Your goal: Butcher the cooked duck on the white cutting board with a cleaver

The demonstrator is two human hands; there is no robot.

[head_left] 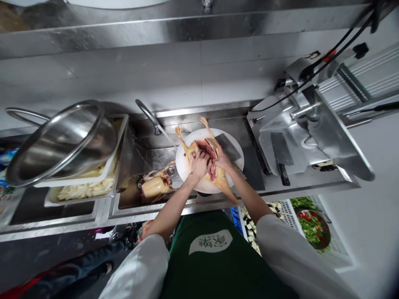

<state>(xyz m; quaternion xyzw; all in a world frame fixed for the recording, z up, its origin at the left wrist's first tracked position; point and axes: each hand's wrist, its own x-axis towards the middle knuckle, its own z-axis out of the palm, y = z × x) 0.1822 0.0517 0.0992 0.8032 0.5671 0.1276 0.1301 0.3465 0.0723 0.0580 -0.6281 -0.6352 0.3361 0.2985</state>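
A raw plucked bird (218,176), split open with its red cavity showing, lies on a round white cutting board (184,162) set over the sink. My left hand (199,163) is closed on the bird's left flank, fingers curled into the flesh. On the right edge of the opened cavity my right hand (223,160) presses with bent fingers. A cleaver blade (230,146) rests on the board just behind my right hand. A second plucked bird (156,185) lies in the sink to the left of the board.
A large steel bowl (59,143) tilts over trays of pale cut strips (84,189) at left. A faucet (151,118) stands behind the sink. A meat slicer (307,137) and another cleaver (281,155) sit right. Crates of chopped vegetables (311,224) stand below.
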